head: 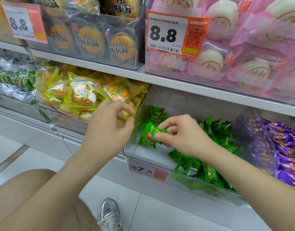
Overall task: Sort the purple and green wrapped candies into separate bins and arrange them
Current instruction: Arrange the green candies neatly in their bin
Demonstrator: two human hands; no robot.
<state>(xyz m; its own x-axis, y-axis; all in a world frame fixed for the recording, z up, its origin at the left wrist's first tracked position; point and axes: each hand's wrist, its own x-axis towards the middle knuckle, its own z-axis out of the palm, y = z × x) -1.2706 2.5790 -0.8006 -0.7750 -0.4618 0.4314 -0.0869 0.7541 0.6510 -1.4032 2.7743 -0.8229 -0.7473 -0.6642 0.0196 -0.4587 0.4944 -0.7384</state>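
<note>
A clear bin [185,179] on the lower shelf holds several green wrapped candies [216,130], piled mostly at its right side. My right hand [181,135] pinches one green candy [150,135] between thumb and fingers over the bin's left part. A short row of green candies [157,113] stands at the back left. My left hand [110,124] hovers at the bin's left wall with curled fingers and nothing visibly held. The neighbouring clear bin [266,147] to the right is full of purple wrapped candies [286,144].
Yellow wrapped pastries [83,94] fill the bin to the left, green-and-silver packs [13,77] lie further left. The shelf above carries walnut cakes [91,39] and pink-wrapped buns [226,52]. A price tag [147,170] hangs on the green bin's front. My knee and shoe [109,214] are below.
</note>
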